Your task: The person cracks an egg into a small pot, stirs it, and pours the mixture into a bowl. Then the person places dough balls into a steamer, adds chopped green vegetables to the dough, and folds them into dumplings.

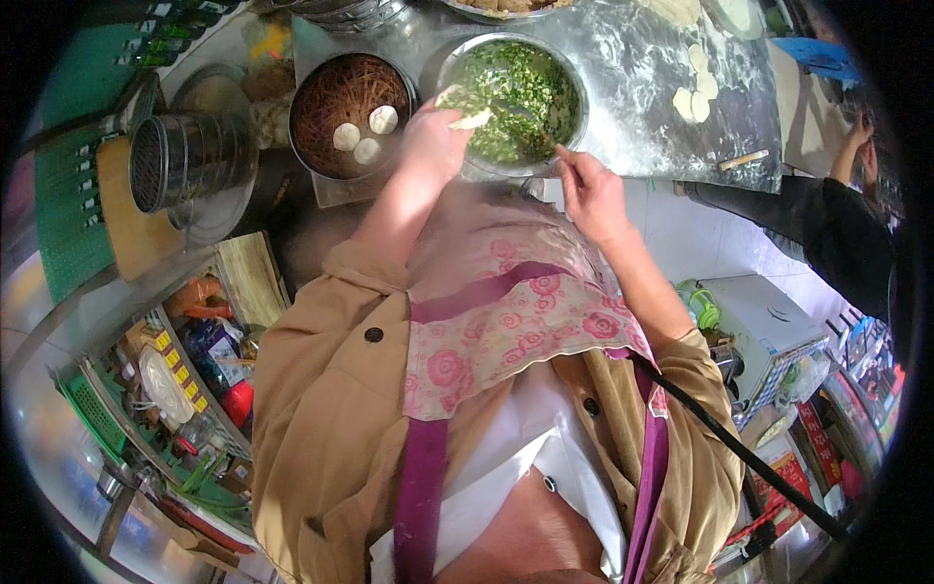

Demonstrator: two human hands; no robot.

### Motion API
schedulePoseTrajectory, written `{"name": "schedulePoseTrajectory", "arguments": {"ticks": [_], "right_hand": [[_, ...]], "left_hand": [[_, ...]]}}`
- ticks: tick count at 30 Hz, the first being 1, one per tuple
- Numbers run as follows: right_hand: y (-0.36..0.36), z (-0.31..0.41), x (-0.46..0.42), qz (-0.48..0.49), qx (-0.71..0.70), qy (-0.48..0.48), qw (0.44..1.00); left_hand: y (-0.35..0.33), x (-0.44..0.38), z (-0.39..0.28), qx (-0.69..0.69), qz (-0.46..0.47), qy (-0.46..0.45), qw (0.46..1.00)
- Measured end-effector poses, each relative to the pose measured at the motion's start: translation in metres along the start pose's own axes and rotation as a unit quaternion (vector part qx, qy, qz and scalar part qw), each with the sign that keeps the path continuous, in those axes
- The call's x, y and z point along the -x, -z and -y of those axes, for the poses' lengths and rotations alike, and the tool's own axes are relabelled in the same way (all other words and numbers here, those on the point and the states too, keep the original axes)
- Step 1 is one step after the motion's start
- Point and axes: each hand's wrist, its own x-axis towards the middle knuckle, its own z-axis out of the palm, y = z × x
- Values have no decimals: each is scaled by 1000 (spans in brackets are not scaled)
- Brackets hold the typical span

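My left hand [435,139] holds a round, pale dough wrapper [474,119] over the left rim of a metal bowl [581,130]. Chopped green vegetable filling [522,84] lies in that bowl. At the bowl's near right edge, my right hand [595,191] pinches a thin utensil; its far end is blurred against the filling, so its exact kind is unclear. Left of the bowl stands a round steamer [294,120] lined with brown needle-like strands. Three white buns [383,120] sit in its near right part.
The floured metal table [620,139] bears several flat dough rounds [700,106] and a small wooden rolling pin [743,160] on the right. Another filled bowl [503,11] stands at the far edge. Stacked steamers [197,160] are at left. Another person's dark sleeve [839,219] shows at right.
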Motion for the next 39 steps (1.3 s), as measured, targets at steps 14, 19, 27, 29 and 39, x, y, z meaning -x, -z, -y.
{"name": "schedulePoseTrajectory", "arguments": {"ticks": [14,19,27,29,39], "right_hand": [[-22,-18,-37,135,-9,-92,987],[-7,-28,-42,130,-190,-232,945],[29,-5,-43,99,-205,-212,951],[31,12,-40,72,-188,-186,962],[-16,21,-8,-16,20,70,997]], "left_hand": [[0,40,-61,263,-140,125,946],[0,40,-51,154,-102,88,979],[-17,19,-45,11,-22,54,998],[-23,16,-48,-16,-5,54,998],[-30,-2,-44,118,84,27,989]]}}
